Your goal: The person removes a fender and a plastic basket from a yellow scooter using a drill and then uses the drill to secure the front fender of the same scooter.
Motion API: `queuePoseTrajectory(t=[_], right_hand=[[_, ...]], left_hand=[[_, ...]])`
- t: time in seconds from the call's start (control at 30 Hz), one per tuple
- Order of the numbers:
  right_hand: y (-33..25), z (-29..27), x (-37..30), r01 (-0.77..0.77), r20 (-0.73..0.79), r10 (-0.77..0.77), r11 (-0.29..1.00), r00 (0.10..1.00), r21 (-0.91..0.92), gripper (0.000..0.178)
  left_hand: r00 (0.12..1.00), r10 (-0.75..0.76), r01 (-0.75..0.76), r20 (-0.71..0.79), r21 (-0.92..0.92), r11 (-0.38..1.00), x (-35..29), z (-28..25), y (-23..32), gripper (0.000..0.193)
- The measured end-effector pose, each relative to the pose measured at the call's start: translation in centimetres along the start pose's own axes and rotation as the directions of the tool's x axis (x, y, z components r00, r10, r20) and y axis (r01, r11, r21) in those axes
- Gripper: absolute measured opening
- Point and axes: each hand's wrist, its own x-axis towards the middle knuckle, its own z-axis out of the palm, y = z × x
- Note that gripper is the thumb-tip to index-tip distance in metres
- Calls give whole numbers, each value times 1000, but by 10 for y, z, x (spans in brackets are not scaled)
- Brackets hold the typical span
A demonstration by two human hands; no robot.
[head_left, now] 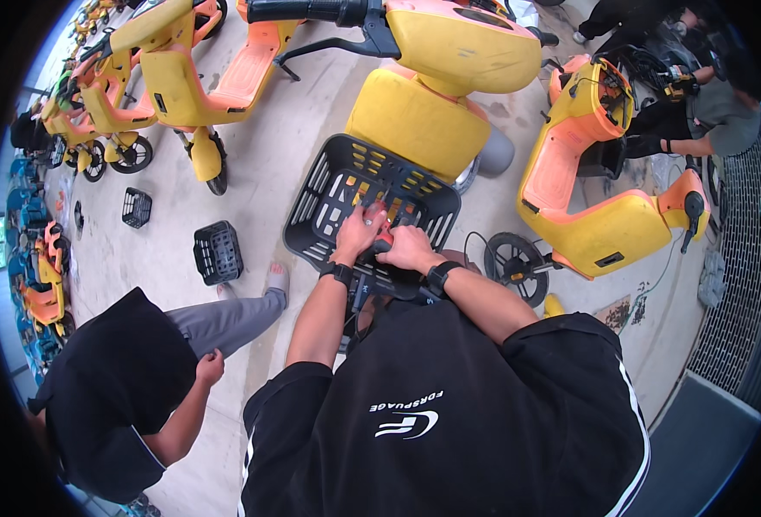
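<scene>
A black plastic basket (307, 207) with slotted walls is at the front of a yellow scooter (419, 121), just below its handlebar. Both my hands reach into it. My right hand (411, 250) is closed around a red and black power tool (383, 238), which looks like a cordless drill; its grip is mostly hidden by the fingers. Beside the tool's red front end, my left hand (360, 233) has its fingers curled in over the basket floor. What those fingers pinch, if anything, is too small to make out.
Two loose black baskets (218, 252) lie on the floor to the left. Close on my left stands a person in black (109, 388). More yellow and orange scooters (187, 82) line the far left. Another scooter (561, 155) is at the right, with a person (725, 116) working beside it.
</scene>
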Motion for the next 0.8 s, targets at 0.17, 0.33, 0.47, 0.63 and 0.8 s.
queuePoseTrajectory(t=[0.17, 0.33, 0.47, 0.63, 0.8], right_hand=[[5, 9, 2, 11, -51, -10, 1000, 999, 10, 46], [2, 9, 2, -6, -42, 6, 1000, 999, 5, 47], [-1, 8, 3, -11, -22, 11, 1000, 1000, -14, 48], [-3, 6, 2, -34, -4, 34, 999, 999, -25, 50], [-7, -3, -1, -38, 46, 39, 999, 998, -25, 52]], left_hand=[[1000, -20, 20, 16, -10, 1000, -3, -4, 5, 67], [1000, -15, 15, 17, -1, 1000, -3, -6, 2, 67], [1000, -5, 5, 2, -3, 1000, -2, -6, 0, 67], [1000, -6, 6, 25, -6, 1000, -4, -6, 1, 68], [999, 1, -1, 39, 4, 1000, -5, -8, 1, 68]])
